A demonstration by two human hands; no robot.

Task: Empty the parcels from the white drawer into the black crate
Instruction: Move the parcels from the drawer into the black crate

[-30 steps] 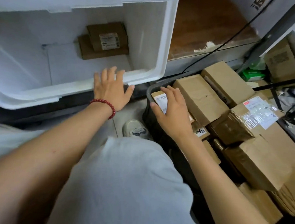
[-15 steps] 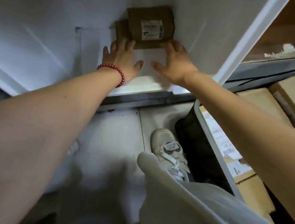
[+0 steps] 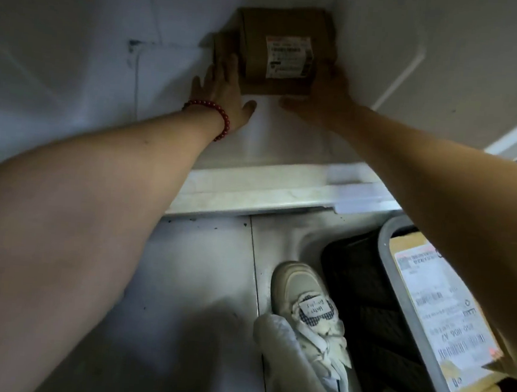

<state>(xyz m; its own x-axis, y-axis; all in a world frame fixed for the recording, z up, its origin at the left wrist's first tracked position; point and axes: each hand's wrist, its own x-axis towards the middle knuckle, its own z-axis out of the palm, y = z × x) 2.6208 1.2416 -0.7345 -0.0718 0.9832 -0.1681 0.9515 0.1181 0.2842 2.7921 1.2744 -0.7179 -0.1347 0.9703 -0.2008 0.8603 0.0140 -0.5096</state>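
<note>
Both hands have gone deeper into the white foam drawer (image 3: pixel 267 190), left hand (image 3: pixel 222 91) straight-fingered against the labelled brown cardboard parcel (image 3: pixel 257 41), right hand (image 3: pixel 323 100) gripping its right edge.

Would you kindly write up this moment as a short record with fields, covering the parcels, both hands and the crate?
parcels: labelled parcel stacked on lower parcel, in the far corner of the white drawer
left hand: fingers flat, touching the lower parcel
right hand: grip round the labelled parcel's near right corner
black crate: on the floor at right, holding a crated parcel
</note>
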